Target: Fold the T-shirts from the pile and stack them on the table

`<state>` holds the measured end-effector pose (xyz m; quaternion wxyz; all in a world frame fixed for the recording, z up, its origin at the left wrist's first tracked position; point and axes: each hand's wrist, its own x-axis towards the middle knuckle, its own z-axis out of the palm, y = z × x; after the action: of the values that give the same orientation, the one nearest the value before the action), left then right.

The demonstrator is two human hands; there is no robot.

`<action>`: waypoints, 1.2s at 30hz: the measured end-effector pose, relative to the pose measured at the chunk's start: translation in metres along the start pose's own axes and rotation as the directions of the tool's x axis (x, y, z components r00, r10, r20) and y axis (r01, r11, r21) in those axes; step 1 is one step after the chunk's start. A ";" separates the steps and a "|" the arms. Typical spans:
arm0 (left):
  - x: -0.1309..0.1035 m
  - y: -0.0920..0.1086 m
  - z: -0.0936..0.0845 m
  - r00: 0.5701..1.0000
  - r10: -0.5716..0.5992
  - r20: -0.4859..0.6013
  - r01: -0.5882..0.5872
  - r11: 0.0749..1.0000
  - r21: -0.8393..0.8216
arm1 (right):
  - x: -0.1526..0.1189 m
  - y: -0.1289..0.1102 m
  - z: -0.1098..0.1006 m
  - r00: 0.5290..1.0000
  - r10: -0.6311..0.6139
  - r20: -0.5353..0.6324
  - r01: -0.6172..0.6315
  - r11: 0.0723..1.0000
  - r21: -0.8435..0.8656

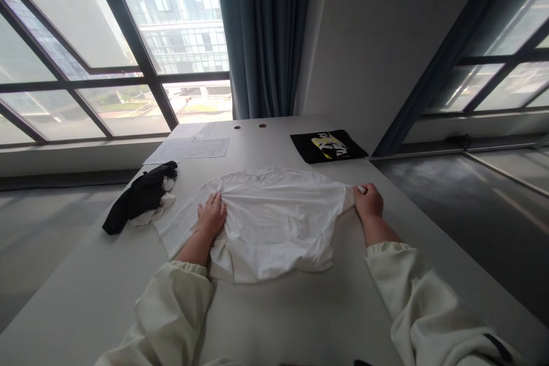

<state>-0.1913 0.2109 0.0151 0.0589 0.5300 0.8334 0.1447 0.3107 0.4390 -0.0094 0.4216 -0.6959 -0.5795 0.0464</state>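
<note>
- Dark garment (143,191) heaped at left on the white table (86,303), pale cloth (167,201) showing along its right side
- Papers (208,147) flat, far left part of table, behind the heap
- Left hand (211,214) palm down on left part of white shirt (274,217), fingers stretched out, pressing or resting, no grip visible
- Shirt itself mid-table, spread between both hands, collar at far side, hem toward the person, bunched near left wrist, creases across front
- Black item (309,150) with yellow and white print, lying flat at far right, apart from shirt
- Right hand (369,201) fingers closed, clamped on right sleeve end, sleeve drawn out sideways
- Step in hand, judging by pose: straightening the shirt; next move seems to call for steady left palm, right pinch kept taut, hem smoothed out
</note>
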 end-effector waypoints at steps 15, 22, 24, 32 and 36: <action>-0.035 0.009 -0.028 0.945 0.318 -0.084 -0.324 0.943 -0.078 | -0.048 -0.051 -0.023 0.785 -0.555 0.274 0.593 0.802 -0.073; -0.113 0.032 -0.039 0.696 0.686 0.212 -0.646 0.727 -0.233 | -0.059 -0.041 -0.030 0.918 -0.233 0.322 0.348 0.861 -0.370; -0.122 0.029 -0.036 0.696 0.675 0.246 -0.634 0.738 -0.230 | -0.050 -0.033 -0.031 0.939 -0.143 0.312 0.270 0.870 -0.412; -0.114 0.027 -0.030 0.762 0.634 0.136 -0.602 0.770 -0.213 | -0.038 -0.009 -0.033 0.981 -0.003 0.194 0.061 0.954 -0.294; -0.118 0.023 -0.026 0.836 0.547 0.046 -0.534 0.829 -0.163 | -0.041 -0.005 -0.043 0.978 0.016 0.210 0.063 0.929 -0.364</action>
<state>-0.1267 0.1090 0.0405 0.0912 0.7446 0.6331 0.1908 0.3173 0.3812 0.0032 0.2208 -0.7469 -0.6271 0.0048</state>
